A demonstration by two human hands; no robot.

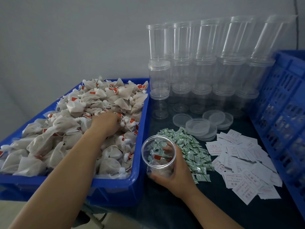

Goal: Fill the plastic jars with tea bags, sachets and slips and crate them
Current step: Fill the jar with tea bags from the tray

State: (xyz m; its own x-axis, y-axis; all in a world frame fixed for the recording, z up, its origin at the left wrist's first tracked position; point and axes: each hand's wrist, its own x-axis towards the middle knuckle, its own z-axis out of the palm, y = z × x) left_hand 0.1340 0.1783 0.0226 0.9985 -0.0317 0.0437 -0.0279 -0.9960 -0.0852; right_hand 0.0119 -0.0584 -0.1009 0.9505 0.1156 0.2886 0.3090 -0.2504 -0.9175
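A blue bin point(140, 129) on the left is heaped with beige tea bags point(69, 123) bearing red tags. My left hand point(107, 123) reaches into the heap, fingers curled on tea bags near the bin's right side. My right hand point(173, 172) grips a clear plastic jar point(158, 156) just right of the bin, tilted toward me; a tea bag with a red tag lies inside. Green-and-white sachets point(189, 149) are piled behind the jar. White printed slips point(244, 164) are scattered to the right.
Stacks of empty clear jars point(204, 63) stand at the back against the wall. Several clear lids point(201, 128) lie in front of them. A blue slatted crate point(283, 113) stands along the right edge. The table surface point(181, 204) is dark.
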